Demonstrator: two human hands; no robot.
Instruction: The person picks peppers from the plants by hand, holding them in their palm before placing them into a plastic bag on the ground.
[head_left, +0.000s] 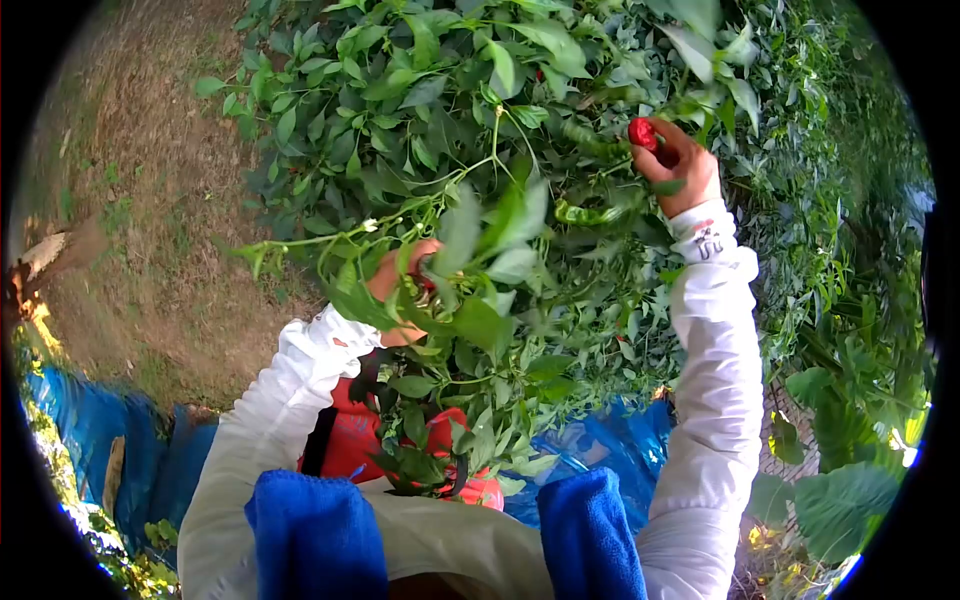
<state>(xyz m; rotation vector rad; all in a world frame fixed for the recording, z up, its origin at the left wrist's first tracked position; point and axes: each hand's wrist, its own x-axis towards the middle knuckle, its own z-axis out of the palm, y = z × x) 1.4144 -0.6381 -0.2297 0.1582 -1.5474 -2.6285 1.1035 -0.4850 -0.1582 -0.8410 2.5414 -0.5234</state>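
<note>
My right hand [680,170] is closed on a wrinkled red pepper [642,133], pinched between thumb and fingers among the leaves at the upper right. A green pepper [587,214] hangs on the plant [400,110] a little below and left of that hand. Leafy stems cover much of my left hand [395,285], left of the middle. Its fingers curl around dark red and greenish peppers [427,287], only partly visible. A branch with a small white flower [370,225] crosses just above it.
A red container or bag [352,430] sits against my front, partly under leaves. Blue sheeting [600,445] lies behind it and at the lower left [85,410]. Brown ground [150,200] stretches left; dense foliage and large leaves [845,510] stand right.
</note>
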